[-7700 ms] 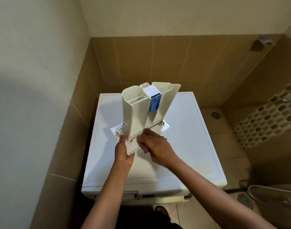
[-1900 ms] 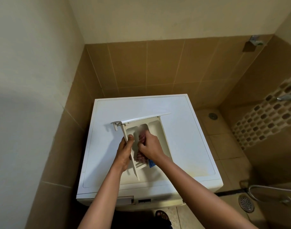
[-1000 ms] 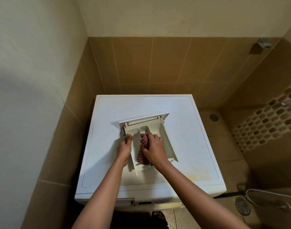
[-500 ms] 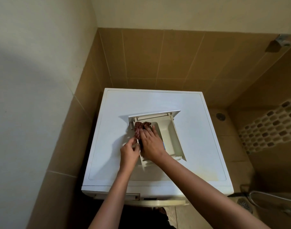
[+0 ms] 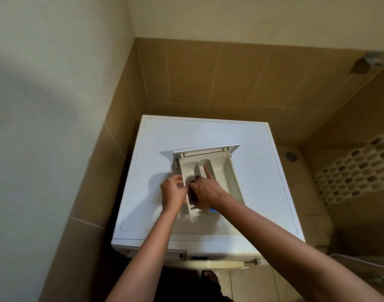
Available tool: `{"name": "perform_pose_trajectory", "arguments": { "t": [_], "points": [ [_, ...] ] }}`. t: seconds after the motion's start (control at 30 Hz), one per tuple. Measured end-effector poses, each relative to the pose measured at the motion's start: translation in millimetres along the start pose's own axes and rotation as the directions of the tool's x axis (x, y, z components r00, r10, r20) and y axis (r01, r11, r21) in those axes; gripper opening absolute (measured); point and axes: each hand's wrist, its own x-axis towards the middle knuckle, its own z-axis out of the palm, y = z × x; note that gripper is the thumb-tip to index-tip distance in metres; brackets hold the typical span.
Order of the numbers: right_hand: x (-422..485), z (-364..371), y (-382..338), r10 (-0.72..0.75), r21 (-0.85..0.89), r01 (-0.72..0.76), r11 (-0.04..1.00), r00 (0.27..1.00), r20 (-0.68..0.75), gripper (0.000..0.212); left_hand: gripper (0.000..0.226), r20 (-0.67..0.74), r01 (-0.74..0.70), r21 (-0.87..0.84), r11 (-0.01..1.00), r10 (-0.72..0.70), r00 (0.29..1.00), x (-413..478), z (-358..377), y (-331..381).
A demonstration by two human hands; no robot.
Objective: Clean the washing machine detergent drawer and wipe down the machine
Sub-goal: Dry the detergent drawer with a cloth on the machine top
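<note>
1. One view, from the head, looking down. A white washer (image 5: 208, 136) stands in a corner, with brown tile behind it and on the lower left wall and pale plaster above.
2. The drawer (image 5: 227, 171) lies flat near the middle of the washer's top. Its front panel is at the far end and its compartments face up.
3. The left hand (image 5: 172, 192) grips the drawer's left wall, fingers curled at the edge. The right hand (image 5: 205, 190) is inside the drawer. Most of its fingers are curled over a dark cloth (image 5: 192, 182), while the index finger lies straight in the middle compartment.
4. Right of the washer is tiled floor with a round drain (image 5: 291, 156). A mosaic strip (image 5: 356, 168) runs along the right wall, and a metal fitting (image 5: 372, 61) sits high in the right corner.
5. The right hand covers nearly all of the cloth, so its pattern cannot be made out. A blue part (image 5: 212, 210) peeks out at the drawer's near end under the right wrist. Only a thin strip of the washer's front shows. A hose (image 5: 361, 262) at lower right is cut by the frame, and a foot (image 5: 210, 277) below the washer is dim.
</note>
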Motion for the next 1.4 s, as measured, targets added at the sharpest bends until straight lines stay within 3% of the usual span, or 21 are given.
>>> {"name": "perform_pose_trajectory", "arguments": {
  "t": [0.13,0.27,0.4,0.47,0.53,0.6,0.63,0.7,0.73,0.83,0.9,1.0,1.1,1.3,1.4],
  "points": [
    [-6,1,3,-0.068,0.046,0.065,0.997,0.994,0.08,0.029,0.035,-0.034,-0.006,-0.003,1.0,0.006,0.999,1,5,-2],
    [2,-3,14,-0.098,0.109,0.074,0.991,0.968,0.232,0.042,0.036,-0.053,-0.01,0.001,1.0,0.01,0.999,0,6,-1],
    [7,-4,17,-0.099,0.137,0.067,0.988,0.966,0.239,0.032,0.034,-0.037,0.0,-0.001,1.0,0.0,0.999,-3,4,2],
    [3,-16,17,-0.077,0.273,0.003,0.962,0.962,0.261,0.021,0.034,-0.034,0.002,-0.012,1.0,-0.003,0.999,-2,2,3],
    [-4,-27,19,-0.083,0.619,-0.165,0.768,0.933,0.351,0.013,0.034,-0.023,0.017,-0.026,1.0,-0.017,1.0,-1,-1,2],
    [-7,-28,25,-0.066,0.785,-0.179,0.593,0.961,0.268,0.015,0.035,0.019,0.055,-0.057,0.997,-0.054,0.998,-1,-4,2],
    [-7,-24,27,0.013,0.766,-0.129,0.63,0.988,0.155,0.028,0.035,0.043,0.075,-0.075,0.994,-0.072,0.996,0,-6,1],
    [0,-11,27,0.163,0.556,-0.067,0.828,0.979,-0.124,0.053,0.033,0.064,0.098,-0.104,0.99,-0.091,0.994,0,-6,1],
    [3,-4,23,0.18,0.452,-0.052,0.891,0.953,-0.245,0.053,0.032,0.068,0.103,-0.114,0.988,-0.096,0.993,1,-6,2],
    [15,5,2,0.2,0.202,-0.111,0.973,0.84,-0.504,0.022,0.028,0.064,0.098,-0.124,0.987,-0.09,0.994,1,-6,2],
    [22,7,-6,0.227,0.122,-0.192,0.974,0.828,-0.513,0.027,0.026,0.062,0.094,-0.122,0.988,-0.087,0.994,1,-6,0],
    [29,10,-7,0.277,0.176,-0.219,0.96,0.83,-0.483,0.031,0.025,0.033,0.072,-0.097,0.993,-0.069,0.997,0,-3,-2],
    [31,20,-5,0.244,0.19,-0.174,0.966,0.857,-0.454,0.009,0.021,0.008,0.061,-0.076,0.995,-0.06,0.998,-1,-2,1],
    [16,21,-5,0.09,0.065,-0.07,0.995,0.921,-0.379,0.022,0.02,-0.011,0.043,-0.094,0.995,-0.044,0.999,-2,-3,6],
    [7,17,-9,0.057,0.089,-0.038,0.995,0.973,-0.222,0.036,0.022,-0.013,0.051,-0.102,0.993,-0.053,0.999,-2,-3,5]
  ]
}}
